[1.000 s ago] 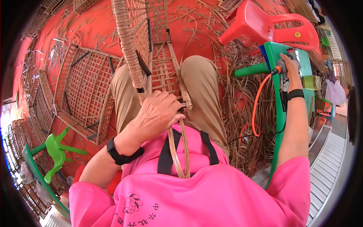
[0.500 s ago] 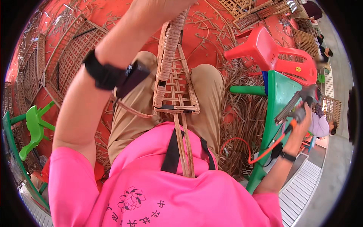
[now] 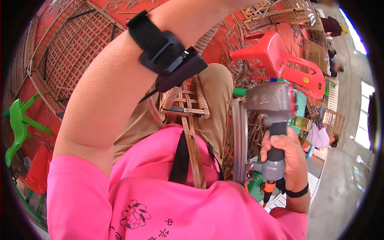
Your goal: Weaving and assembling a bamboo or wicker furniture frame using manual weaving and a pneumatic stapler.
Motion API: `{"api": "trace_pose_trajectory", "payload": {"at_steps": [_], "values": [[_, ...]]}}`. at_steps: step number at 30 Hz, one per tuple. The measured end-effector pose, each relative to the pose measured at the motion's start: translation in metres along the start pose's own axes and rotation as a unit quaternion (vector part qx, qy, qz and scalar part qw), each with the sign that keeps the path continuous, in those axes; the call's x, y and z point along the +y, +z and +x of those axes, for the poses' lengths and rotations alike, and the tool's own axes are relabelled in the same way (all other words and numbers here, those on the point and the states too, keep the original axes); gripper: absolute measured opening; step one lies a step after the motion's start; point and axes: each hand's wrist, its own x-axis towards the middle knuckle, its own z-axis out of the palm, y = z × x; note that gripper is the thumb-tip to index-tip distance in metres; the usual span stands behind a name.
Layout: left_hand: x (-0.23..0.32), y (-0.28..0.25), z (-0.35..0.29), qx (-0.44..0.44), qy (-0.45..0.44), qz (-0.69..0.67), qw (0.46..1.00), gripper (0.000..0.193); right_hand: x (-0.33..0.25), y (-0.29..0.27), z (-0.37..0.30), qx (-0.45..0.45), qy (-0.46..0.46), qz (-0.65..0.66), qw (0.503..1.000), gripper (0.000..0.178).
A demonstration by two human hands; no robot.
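We grip nailer (image 3: 266, 120) in R hand (image 3: 282, 150), upright; frame (image 3: 186, 100) lies left, nearer L arm; L grip unseen, can't tell.

A small round yellow label (image 3: 305, 80) sits on the arm of the red plastic chair (image 3: 280, 60) at upper right. The pink shirt (image 3: 160, 200) carries a dark printed flower emblem (image 3: 135, 214) with small dark characters beside it. No packages, signs or screens show elsewhere.
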Motion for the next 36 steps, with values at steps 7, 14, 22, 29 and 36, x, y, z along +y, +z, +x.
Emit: {"api": "trace_pose_trajectory", "payload": {"at_steps": [7,14,22,29,36], "values": [[-0.018,0.007,0.004,0.046,0.048,0.028,0.997,0.065,-0.022,0.025,0.028,-0.067,0.113,-0.062,0.989,0.036],[-0.013,0.004,-0.001,0.029,0.016,0.018,0.999,0.063,-0.035,0.022,0.056,-0.088,0.178,-0.052,0.979,0.029],[-0.001,-0.006,-0.006,0.005,-0.013,0.006,1.0,0.061,-0.046,0.016,0.084,-0.119,0.247,-0.049,0.961,0.023],[0.005,-0.016,-0.005,-0.052,-0.028,-0.013,0.998,0.06,-0.062,0.036,0.091,-0.106,0.288,-0.113,0.945,0.02],[0.015,-0.019,-0.006,-0.07,-0.058,-0.044,0.995,0.06,-0.044,0.051,0.07,-0.034,0.238,-0.077,0.968,0.022]]}}
